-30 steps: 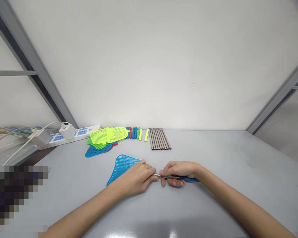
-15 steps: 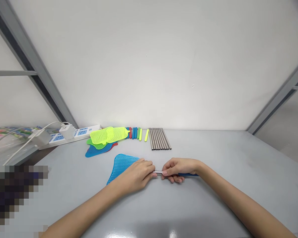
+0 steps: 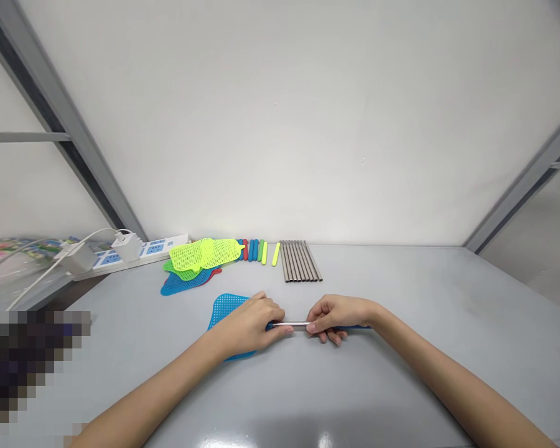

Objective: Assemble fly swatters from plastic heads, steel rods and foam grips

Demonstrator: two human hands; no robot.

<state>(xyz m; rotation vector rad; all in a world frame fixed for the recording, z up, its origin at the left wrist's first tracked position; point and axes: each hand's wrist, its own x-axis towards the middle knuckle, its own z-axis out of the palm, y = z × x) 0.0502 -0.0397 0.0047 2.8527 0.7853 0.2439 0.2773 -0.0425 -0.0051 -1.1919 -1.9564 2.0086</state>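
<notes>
A blue perforated fly swatter head point(image 3: 227, 305) lies partly under my left hand point(image 3: 257, 320), whose fingers close around its neck. From that neck a thin metal rod point(image 3: 293, 324) runs across to my right hand point(image 3: 332, 317). There my thumb and forefinger pinch the rod, while the other fingers curl loosely below. A blue handle point(image 3: 354, 327) continues to the right, partly covered by my right hand and wrist. The whole fly swatter is level, just at the grey tabletop.
Metal tubes point(image 3: 301, 261) lie in a row near the wall, with several coloured handles point(image 3: 252, 250) to their left. Yellow swatter heads point(image 3: 205, 254) overlap green and blue ones point(image 3: 186, 282). Behind them a white power strip point(image 3: 165, 246) carries plugged-in adapters point(image 3: 127, 247).
My left hand has shifted slightly left with the swatter head, which has turned a little. More of the metal rod shows between my hands. My right hand has barely moved.
</notes>
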